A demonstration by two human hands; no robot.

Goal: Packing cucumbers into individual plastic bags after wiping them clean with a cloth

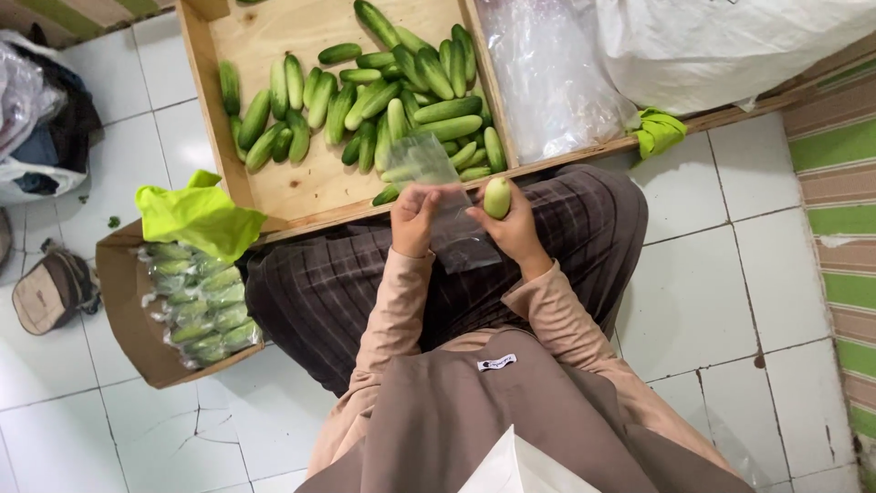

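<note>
Head view: right hand [513, 228] fingers grip one cucumber [496, 197]; left hand [413, 222] fingers pinch one clear bag [438, 196].

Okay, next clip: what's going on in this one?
A person sits on a tiled floor in front of a wooden tray holding loose cucumbers. The right hand grips one cucumber, while the left hand holds a clear plastic bag beside it. The cucumber is not yet inside. A cardboard box to the left holds bagged cucumbers.
</note>
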